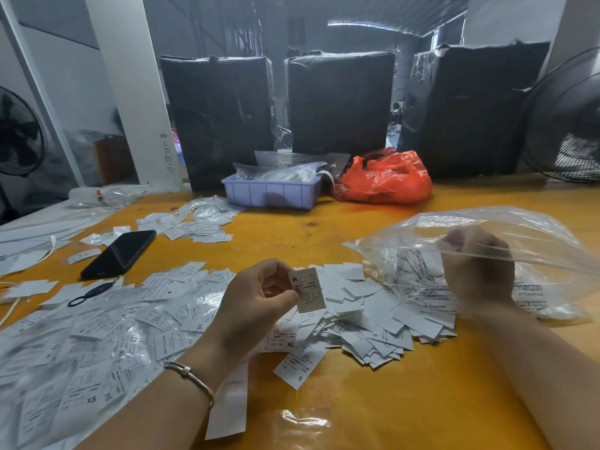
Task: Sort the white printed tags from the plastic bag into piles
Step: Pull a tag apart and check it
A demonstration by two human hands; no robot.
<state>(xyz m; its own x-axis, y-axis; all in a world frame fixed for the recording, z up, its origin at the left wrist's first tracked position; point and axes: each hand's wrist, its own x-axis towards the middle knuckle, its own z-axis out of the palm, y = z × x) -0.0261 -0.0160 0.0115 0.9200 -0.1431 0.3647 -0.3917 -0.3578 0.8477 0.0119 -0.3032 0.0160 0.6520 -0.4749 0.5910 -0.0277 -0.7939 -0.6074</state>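
Note:
My left hand (256, 297) pinches one white printed tag (307, 290) marked M, held upright above the table between thumb and fingers. My right hand (477, 271) is inside the clear plastic bag (519, 228), fingers curled and gripping the bag's film; I see it only through the plastic. A loose heap of white tags (367, 319) lies on the orange table between my hands, spilling from the bag's mouth. A broader spread of tags (81, 345) marked XS, S and XL covers the left side. A smaller pile of tags (198, 222) lies farther back.
A black phone (120, 253) lies left of centre. A lilac plastic tray (271, 191) with bags and a red plastic bag (386, 180) sit at the back, before three black-wrapped boxes (341, 102). Fans stand at the far left (19, 144) and far right (568, 125).

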